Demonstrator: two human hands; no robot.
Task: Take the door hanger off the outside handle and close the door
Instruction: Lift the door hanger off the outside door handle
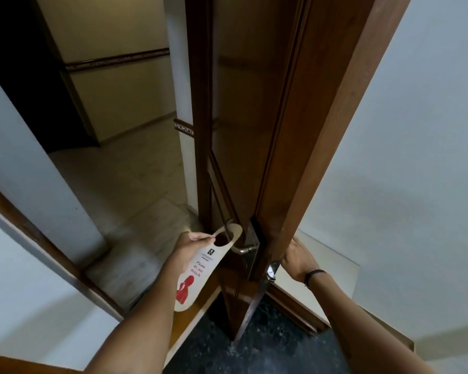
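Observation:
A brown wooden door stands open toward me, seen edge-on. On its outer side a metal lever handle sticks out. A cream door hanger with red "Please do not disturb" print is held beside that handle, its round hole just left of the lever tip. My left hand pinches the hanger's upper edge near the hole. My right hand is around the inner side of the door, by the shiny inner handle, its fingers hidden behind the door edge.
The wooden door frame runs down the left. Beyond it lies a pale tiled corridor floor with cream walls. Dark marble floor is under me. A white wall stands on the right.

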